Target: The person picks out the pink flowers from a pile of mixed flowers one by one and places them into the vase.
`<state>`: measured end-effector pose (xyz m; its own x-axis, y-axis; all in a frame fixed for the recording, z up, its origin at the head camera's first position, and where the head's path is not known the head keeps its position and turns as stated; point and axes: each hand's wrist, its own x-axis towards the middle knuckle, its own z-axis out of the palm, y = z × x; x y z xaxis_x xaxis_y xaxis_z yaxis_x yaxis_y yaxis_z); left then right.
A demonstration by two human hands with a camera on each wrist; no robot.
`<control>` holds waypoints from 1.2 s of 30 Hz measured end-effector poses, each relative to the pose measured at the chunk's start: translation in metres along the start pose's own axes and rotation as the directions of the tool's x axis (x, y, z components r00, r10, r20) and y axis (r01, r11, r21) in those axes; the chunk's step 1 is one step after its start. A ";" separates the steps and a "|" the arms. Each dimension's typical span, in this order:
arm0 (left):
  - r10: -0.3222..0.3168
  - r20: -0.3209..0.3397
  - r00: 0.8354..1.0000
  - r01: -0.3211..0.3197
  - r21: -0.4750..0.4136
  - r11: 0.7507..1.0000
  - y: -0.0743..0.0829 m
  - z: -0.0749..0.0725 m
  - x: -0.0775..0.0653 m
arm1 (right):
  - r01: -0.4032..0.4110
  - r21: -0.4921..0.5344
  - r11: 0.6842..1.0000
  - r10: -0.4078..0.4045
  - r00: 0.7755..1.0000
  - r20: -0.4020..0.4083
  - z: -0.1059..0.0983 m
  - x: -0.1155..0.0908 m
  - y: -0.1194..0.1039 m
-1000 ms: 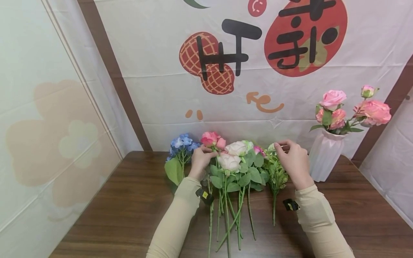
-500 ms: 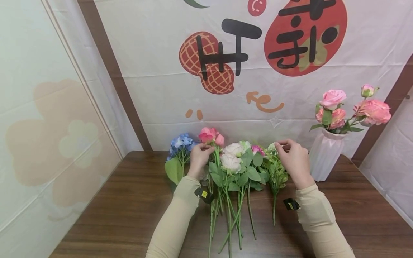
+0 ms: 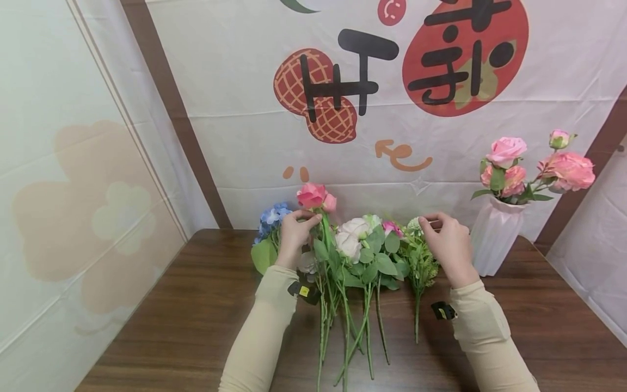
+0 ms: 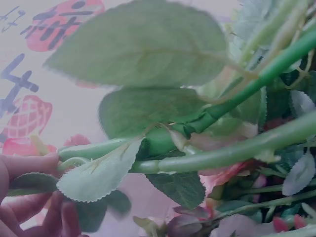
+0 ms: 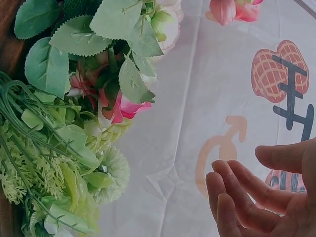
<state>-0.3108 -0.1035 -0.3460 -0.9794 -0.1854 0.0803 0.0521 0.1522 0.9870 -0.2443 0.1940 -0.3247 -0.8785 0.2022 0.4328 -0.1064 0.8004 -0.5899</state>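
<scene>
In the head view my left hand (image 3: 295,235) pinches the green stem of a pink flower (image 3: 312,196) just below its bloom and bud, raised above the other flowers. The left wrist view shows my thumb and fingers at that stem (image 4: 98,148), with serrated leaves hanging from it. My right hand (image 3: 447,242) hovers beside a pale green flower and leafy sprig (image 3: 418,261). In the right wrist view this hand (image 5: 271,197) has loosely bent fingers, apart from the pale green flower (image 5: 112,173), with nothing in its grasp. Between the hands lie white roses (image 3: 349,245) on long stems.
A blue hydrangea (image 3: 269,220) lies left of my left hand, partly covered by it. A white fluted vase (image 3: 495,239) with pink flowers (image 3: 506,152) stands at the back right. The brown wooden table (image 3: 186,321) meets a printed cloth backdrop (image 3: 245,141) behind.
My left hand has lifted the pink flower upward and slightly left, drawing its leaves and stem out from beside the white roses. My right hand stays in nearly the same place.
</scene>
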 end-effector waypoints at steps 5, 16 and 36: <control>0.023 -0.023 0.999 -0.022 0.034 0.999 0.007 -0.005 -0.002 | 0.001 -0.002 1.000 -0.001 1.000 0.005 -0.001 0.000 -0.001; 0.156 -0.102 0.982 -0.161 -0.043 0.986 0.022 -0.014 -0.008 | -0.003 -0.008 1.000 0.003 1.000 0.016 -0.001 -0.001 -0.001; 0.214 -0.081 0.973 -0.209 0.075 0.975 0.028 -0.023 -0.010 | 0.002 -0.028 1.000 -0.001 1.000 0.029 0.005 -0.001 -0.002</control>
<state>-0.2954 -0.1202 -0.3159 -0.9264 -0.2263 0.3010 0.2404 0.2599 0.9352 -0.2453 0.1893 -0.3272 -0.8914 0.1849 0.4138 -0.0953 0.8161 -0.5700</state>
